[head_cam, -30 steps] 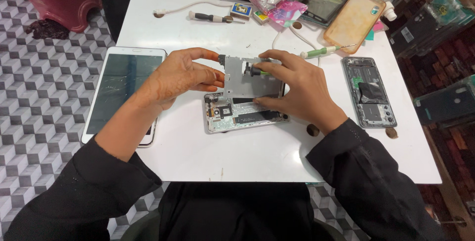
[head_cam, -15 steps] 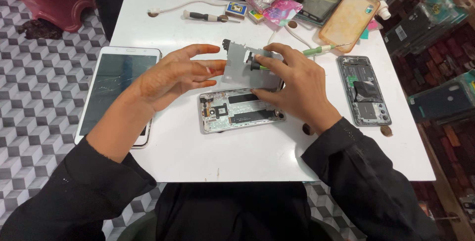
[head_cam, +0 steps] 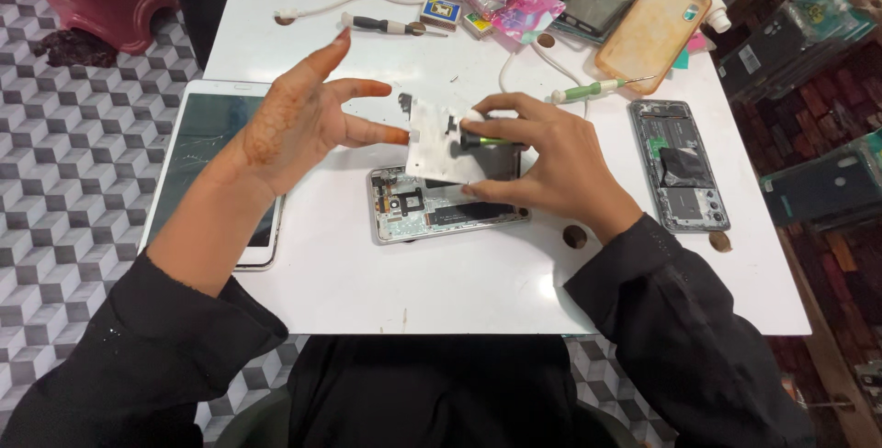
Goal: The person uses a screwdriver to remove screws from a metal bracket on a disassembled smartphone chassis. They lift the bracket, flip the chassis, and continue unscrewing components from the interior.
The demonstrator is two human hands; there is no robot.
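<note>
Right hand [head_cam: 542, 158] at frame centre pinching a pale back panel [head_cam: 439, 143] lifted above the opened phone [head_cam: 446, 214], left hand [head_cam: 299, 117] spread wide beside it, fingertip touching the panel's edge, tablet [head_cam: 213, 158] at left.

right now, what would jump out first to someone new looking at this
The right hand holds a pale phone back plate lifted above an opened phone at the centre of the white table. The left hand is spread open beside the plate, over a cracked white tablet.
</note>
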